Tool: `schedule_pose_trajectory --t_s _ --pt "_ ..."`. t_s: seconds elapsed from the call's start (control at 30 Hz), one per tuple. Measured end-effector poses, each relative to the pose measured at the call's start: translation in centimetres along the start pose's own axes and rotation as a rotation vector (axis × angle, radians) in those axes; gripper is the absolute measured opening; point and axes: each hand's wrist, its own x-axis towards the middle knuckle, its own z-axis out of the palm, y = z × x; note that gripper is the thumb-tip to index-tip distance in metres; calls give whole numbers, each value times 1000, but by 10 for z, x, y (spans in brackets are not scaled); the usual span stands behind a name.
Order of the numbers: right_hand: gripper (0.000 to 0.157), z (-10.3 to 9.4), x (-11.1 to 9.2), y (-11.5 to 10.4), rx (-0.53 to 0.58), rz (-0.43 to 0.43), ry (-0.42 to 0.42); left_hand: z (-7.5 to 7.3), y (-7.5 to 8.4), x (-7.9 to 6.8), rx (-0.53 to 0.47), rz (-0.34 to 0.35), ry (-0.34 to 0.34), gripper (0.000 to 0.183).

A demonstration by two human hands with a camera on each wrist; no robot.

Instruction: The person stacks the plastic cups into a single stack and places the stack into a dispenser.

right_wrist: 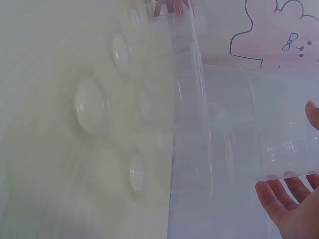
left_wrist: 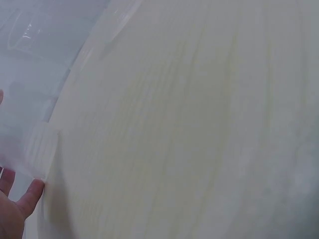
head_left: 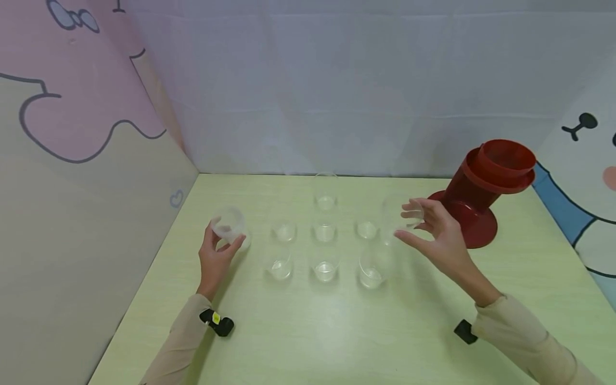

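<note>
My left hand (head_left: 217, 262) grips a clear plastic cup (head_left: 229, 220) at the left of the table, thumb and fingers on opposite sides. In the left wrist view its fingertips (left_wrist: 34, 191) lie at the edge of that cup. On the right, my right hand (head_left: 440, 240) holds another clear cup (right_wrist: 284, 149) between thumb and fingers, raised in the right wrist view. Between the hands stand several clear cups in rows, including a back cup (head_left: 325, 191), a middle cup (head_left: 324, 231) and a front right cup (head_left: 371, 274). Their see-through walls blur the outlines.
A red cylindrical stand (head_left: 474, 198) with a round base and open top is behind my right hand. A white cloth (head_left: 366, 91) hangs along the table's back edge. Cartoon-printed panels (head_left: 77, 214) flank the pale wooden table (head_left: 308, 337).
</note>
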Motion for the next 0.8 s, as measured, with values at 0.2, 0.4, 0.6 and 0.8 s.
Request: schedule_pose_trajectory --t_s 0.2,0.4,0.6,0.8 --pt "59 2 4 -1 -10 -3 -14 0 1 1 -21 0 -8 71" --pt "59 6 8 -3 -26 1 -26 -1 1 0 -19 2 -6 71" --pt "60 10 10 -6 -26 -1 -33 0 1 0 -13 9 -5 71" --pt "60 13 12 -8 -10 -10 -39 0 0 0 -19 2 -5 71"
